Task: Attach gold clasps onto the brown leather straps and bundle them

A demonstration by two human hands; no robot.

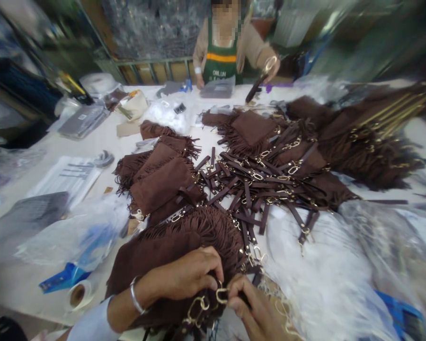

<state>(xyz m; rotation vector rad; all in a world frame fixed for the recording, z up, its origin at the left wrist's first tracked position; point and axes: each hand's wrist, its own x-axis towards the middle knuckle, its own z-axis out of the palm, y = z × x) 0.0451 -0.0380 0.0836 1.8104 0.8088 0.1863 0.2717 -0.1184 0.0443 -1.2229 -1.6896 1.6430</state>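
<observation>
My left hand (188, 274) and my right hand (255, 308) meet at the near edge of the table, both pinched on a gold metal clasp (221, 294) fixed to a brown fringed suede bag (170, 255). More gold rings and chain (196, 310) hang just left of the clasp. A silver bracelet sits on my left wrist. The bag lies under my left hand, its fringe spreading away from me.
Several brown fringed bags (163, 175) and a heap of brown straps with gold clips (262, 184) cover the white table (102, 137). Clear plastic bags (74, 232), a tape roll (78, 294) and a blue tool (62, 278) lie left. Another person (227, 47) works across the table.
</observation>
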